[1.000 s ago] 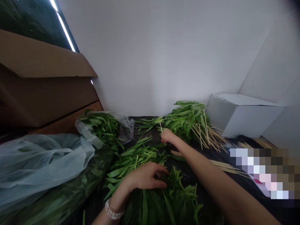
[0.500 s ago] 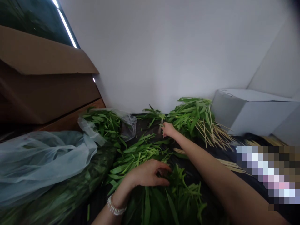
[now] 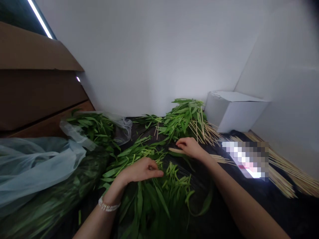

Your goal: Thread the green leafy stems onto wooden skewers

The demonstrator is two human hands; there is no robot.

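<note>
My left hand, with a bead bracelet on the wrist, rests on a loose heap of green leafy stalks in front of me, fingers curled round some stems. My right hand lies farther back, fingers curled down onto a small bunch of wooden skewers on the black surface. Behind it sits a pile of greens threaded on skewers, their stick ends fanning to the right.
A pale plastic bag of greens fills the left side, with another open clear bag behind it. Brown cardboard boxes stand at the left, a white box at the back right. More skewers lie along the right wall.
My right hand has drawn back from the skewered pile, where it held a skewer, down to the loose skewers on the black surface. The left hand stays on the leafy heap. The view shifted right.
</note>
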